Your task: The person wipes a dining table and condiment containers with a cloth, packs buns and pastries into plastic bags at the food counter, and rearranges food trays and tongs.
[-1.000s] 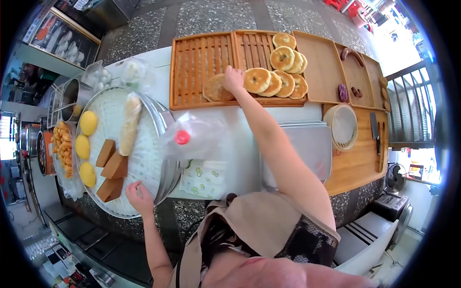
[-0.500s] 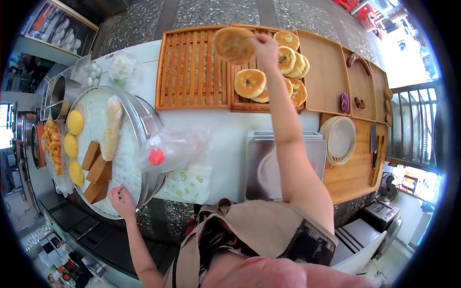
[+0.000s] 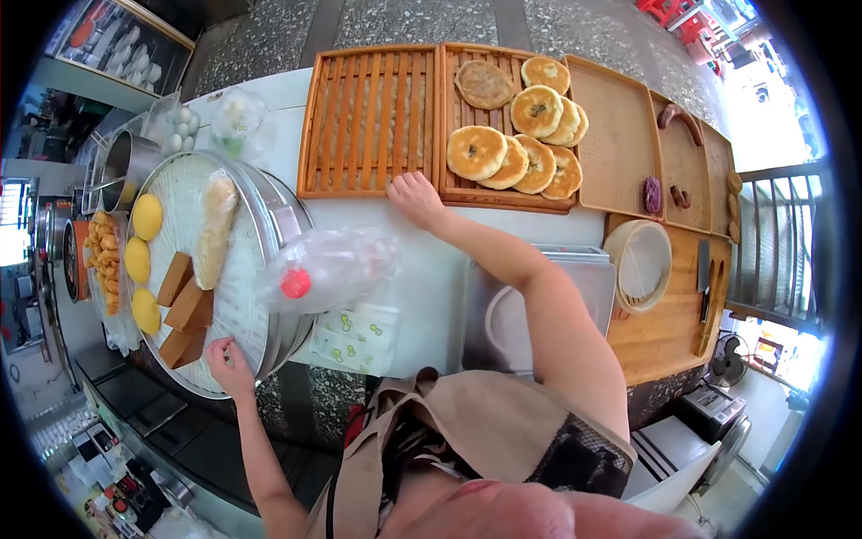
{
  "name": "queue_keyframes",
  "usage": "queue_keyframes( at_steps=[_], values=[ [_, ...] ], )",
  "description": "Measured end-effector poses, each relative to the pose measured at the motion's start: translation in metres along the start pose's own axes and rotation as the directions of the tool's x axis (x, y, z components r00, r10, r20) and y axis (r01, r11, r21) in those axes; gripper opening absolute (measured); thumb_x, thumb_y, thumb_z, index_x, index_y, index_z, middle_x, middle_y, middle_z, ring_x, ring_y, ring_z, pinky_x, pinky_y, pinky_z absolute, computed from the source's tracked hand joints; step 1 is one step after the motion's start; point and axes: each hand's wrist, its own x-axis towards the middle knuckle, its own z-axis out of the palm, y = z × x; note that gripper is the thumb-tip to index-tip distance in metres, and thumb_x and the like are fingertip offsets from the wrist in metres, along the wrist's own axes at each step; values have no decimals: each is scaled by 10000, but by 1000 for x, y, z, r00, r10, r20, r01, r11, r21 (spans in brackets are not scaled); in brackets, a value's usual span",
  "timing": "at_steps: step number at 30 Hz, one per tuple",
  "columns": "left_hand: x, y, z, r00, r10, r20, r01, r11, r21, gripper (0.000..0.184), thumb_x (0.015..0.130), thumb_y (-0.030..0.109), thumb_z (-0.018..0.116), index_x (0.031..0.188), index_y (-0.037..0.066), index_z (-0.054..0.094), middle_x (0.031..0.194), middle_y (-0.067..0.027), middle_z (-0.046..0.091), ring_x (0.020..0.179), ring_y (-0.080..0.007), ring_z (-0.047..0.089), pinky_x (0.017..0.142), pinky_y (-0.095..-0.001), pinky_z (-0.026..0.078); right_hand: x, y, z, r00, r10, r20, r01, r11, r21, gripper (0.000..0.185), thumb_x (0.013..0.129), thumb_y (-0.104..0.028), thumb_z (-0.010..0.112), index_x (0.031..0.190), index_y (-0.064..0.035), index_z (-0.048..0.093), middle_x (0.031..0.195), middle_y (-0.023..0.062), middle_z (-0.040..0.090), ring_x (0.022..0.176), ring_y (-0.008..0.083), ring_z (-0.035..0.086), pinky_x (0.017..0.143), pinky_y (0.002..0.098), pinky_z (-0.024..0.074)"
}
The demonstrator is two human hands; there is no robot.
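Note:
My left hand (image 3: 232, 368) is at the near rim of a big round steamer (image 3: 247, 310), its fingers curled with nothing seen in them. Brown rectangular blocks (image 3: 190, 305) lie just beyond it. My right hand (image 3: 417, 199) is at the front edge of a slatted wooden tray (image 3: 368, 126); its fingers are loosely bent, slightly apart, and hold nothing visible. In the adjoining tray (image 3: 467, 196) lie several round golden flatbreads (image 3: 476, 153), some overlapping. A darker brown flatbread (image 3: 485, 84) lies flat at that tray's back left.
Yellow buns (image 3: 146, 216) and a wrapped long roll (image 3: 216, 229) sit on the steamer. A plastic bag with a red spot (image 3: 295, 283) leans by its rim. At right are a metal box (image 3: 485, 305), a round container (image 3: 642, 260) and a knife (image 3: 703, 269) on a wooden board.
My right hand has let go of the dark brown flatbread, which now lies in the tray. The hand has drawn back toward me and left. My left hand stays almost still.

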Motion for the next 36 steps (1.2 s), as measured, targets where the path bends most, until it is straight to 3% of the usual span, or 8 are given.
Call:
queue_keyframes(
  at_steps=[12,14,17,20,23,25,33,36],
  values=[
    [-5,-4,-3,985,144,-91,-157,976,-154,163,836,68,563,984,9,593,955,-118,574,921,-259,536,746,-357,434,35,35,-225,963,239,-127,-209,955,209,188,721,-84,573,900,-27,568,992,127,565,997,305,525,850,375,449],
    [-17,24,-11,755,390,-528,-421,905,66,166,839,53,559,992,-5,586,957,-129,576,939,-264,540,776,-366,438,1,20,-286,965,192,-180,-157,969,193,194,719,-71,573,908,-28,570,990,121,565,1001,304,520,856,375,446],
    [-67,81,4,794,518,-318,-607,708,-362,167,835,25,558,995,-20,579,965,-137,592,941,-258,551,797,-375,440,-83,-8,-374,952,185,-246,-173,983,67,254,695,-54,596,947,-40,563,982,98,551,992,291,508,835,370,439],
    [-107,193,14,798,494,345,167,369,-914,141,910,114,535,954,-11,582,923,-94,606,826,-228,569,779,-299,451,-185,-32,-442,923,267,-278,-303,948,-94,277,687,-52,595,960,-59,548,952,72,536,958,266,508,801,366,433],
    [-107,290,29,444,666,600,881,-202,-428,686,877,573,484,1243,-6,472,1161,-149,590,1000,-271,579,874,-387,462,-306,-61,-498,901,292,-320,-377,893,-246,243,708,-87,575,947,-66,534,916,55,529,906,244,510,783,349,433],
    [-132,363,11,302,756,581,941,-139,-308,825,835,657,461,1324,-3,387,1225,-160,559,1102,-297,548,959,-439,423,-394,-87,-526,892,345,-292,-436,830,-349,263,703,-117,574,959,-73,535,910,47,521,880,229,505,774,341,438],
    [-398,543,83,-217,832,511,799,452,-396,567,768,10,623,1283,-4,386,1227,-109,546,1086,-222,561,954,-358,445,-722,-156,-524,688,637,-348,-711,496,-498,234,695,-110,591,927,-88,573,940,26,530,894,197,516,785,345,443],
    [-506,604,78,-261,821,507,821,466,-331,527,786,34,617,1265,8,400,1180,-109,564,1060,-220,572,936,-367,462,-820,-165,-512,235,714,-660,-959,61,-275,255,743,-75,621,994,-61,584,1013,46,570,909,214,535,792,347,440]
  ],
)
